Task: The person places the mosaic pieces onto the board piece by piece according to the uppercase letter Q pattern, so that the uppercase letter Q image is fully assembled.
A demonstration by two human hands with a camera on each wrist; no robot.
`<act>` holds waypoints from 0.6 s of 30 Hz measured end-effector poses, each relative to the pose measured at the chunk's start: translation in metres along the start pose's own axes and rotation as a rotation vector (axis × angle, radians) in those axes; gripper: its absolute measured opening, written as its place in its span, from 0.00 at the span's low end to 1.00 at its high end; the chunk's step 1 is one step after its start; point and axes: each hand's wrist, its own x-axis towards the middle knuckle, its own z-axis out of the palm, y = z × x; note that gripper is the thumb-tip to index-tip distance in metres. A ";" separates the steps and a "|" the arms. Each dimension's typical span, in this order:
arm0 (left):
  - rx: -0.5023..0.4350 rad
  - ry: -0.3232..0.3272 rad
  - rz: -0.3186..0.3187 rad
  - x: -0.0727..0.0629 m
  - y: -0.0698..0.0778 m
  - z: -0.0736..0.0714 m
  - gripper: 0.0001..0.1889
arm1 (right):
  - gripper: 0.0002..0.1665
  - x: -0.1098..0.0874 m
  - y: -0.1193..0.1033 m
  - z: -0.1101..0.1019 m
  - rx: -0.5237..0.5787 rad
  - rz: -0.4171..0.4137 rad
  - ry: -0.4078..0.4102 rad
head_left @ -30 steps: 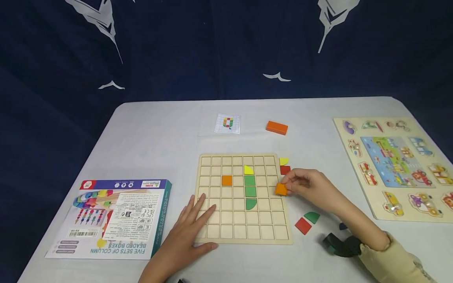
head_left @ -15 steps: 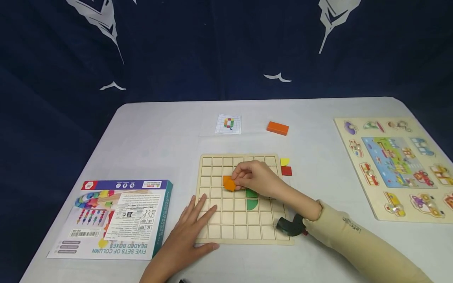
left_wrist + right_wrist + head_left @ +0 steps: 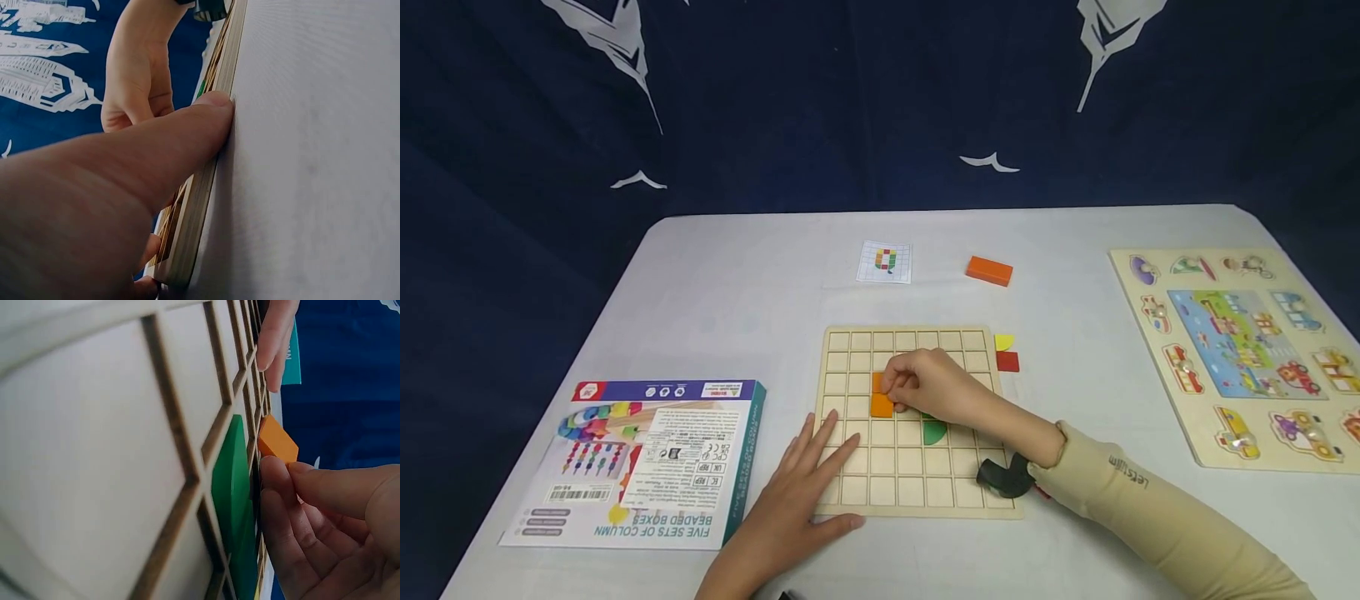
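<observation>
My right hand [image 3: 934, 382] pinches an orange square tile [image 3: 882, 406] between thumb and fingers, low over the wooden grid board [image 3: 917, 493]. In the right wrist view the orange tile [image 3: 279, 441] tilts at the fingertips, beyond green pieces [image 3: 230, 481] on the grid. Another orange square [image 3: 876, 382] lies in the cell just behind it, partly covered by the fingers. A green quarter-round tile [image 3: 934, 432] shows below my right hand, which hides other pieces. My left hand [image 3: 801, 493] rests with spread fingers on the board's near left corner, its thumb [image 3: 209, 119] along the front edge.
Beyond the board lie a pattern card [image 3: 884, 262] and an orange block [image 3: 989, 271]. A yellow quarter-round [image 3: 1004, 342] and a red square [image 3: 1008, 362] touch its right side. A boxed set [image 3: 580, 517] lies left, a picture puzzle [image 3: 1206, 408] right.
My right hand has carried the orange tile from the board's right edge leftward across the grid, then lowered it beside the other orange square. My left hand has stayed put.
</observation>
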 end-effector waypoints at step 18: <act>-0.001 -0.013 -0.019 0.001 0.001 -0.001 0.44 | 0.09 0.002 -0.005 0.000 -0.197 -0.070 0.004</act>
